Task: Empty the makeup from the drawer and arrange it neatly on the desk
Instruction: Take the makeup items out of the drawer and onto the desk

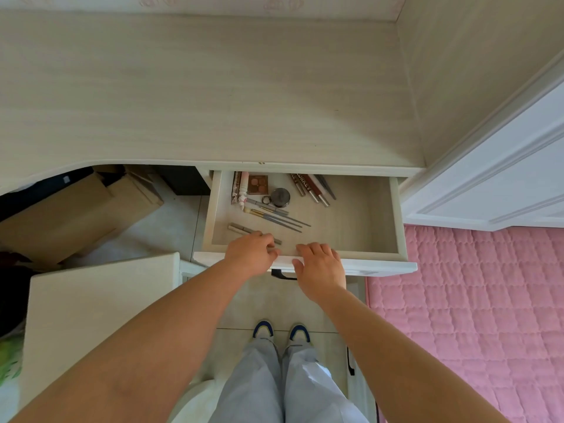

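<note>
The left hand (pixel 251 253) reaches over the front edge of the open drawer (pixel 366 221), its fingers curled down at the near end of two slim pencils (pixel 244 229); whether it actually grips them cannot be told, since the knuckles cover the contact; the right hand (pixel 320 267) lies just beside it, fingers straight and loose, resting on the drawer's white front panel and holding nothing; a dark handle (pixel 282 275) shows below the panel between the two wrists.

The makeup lies in the left half of the drawer; beyond the pencils, a cluster of thin brushes (pixel 279 216) slants across the floor of the drawer; a round dark compact (pixel 280 197) with a small ring beside it sits behind them; a brown eyeshadow palette (pixel 258 184) lies at the back, next to a pale tube (pixel 243 190) and a patterned packet against the left wall; several capped sticks (pixel 312 187) fan out near the back centre; the right half of the drawer shows bare wood.

Above the drawer the pale wood-grain bench (pixel 198 96) runs to the wall; a white door (pixel 503 178) stands at right, over a pink quilted bed (pixel 473 315); cardboard boxes (pixel 76 209) sit under the bench at left, near a white stool (pixel 97 300); the person's grey trousers and blue-toed shoes (pixel 280 331) stand on the tiled floor.
</note>
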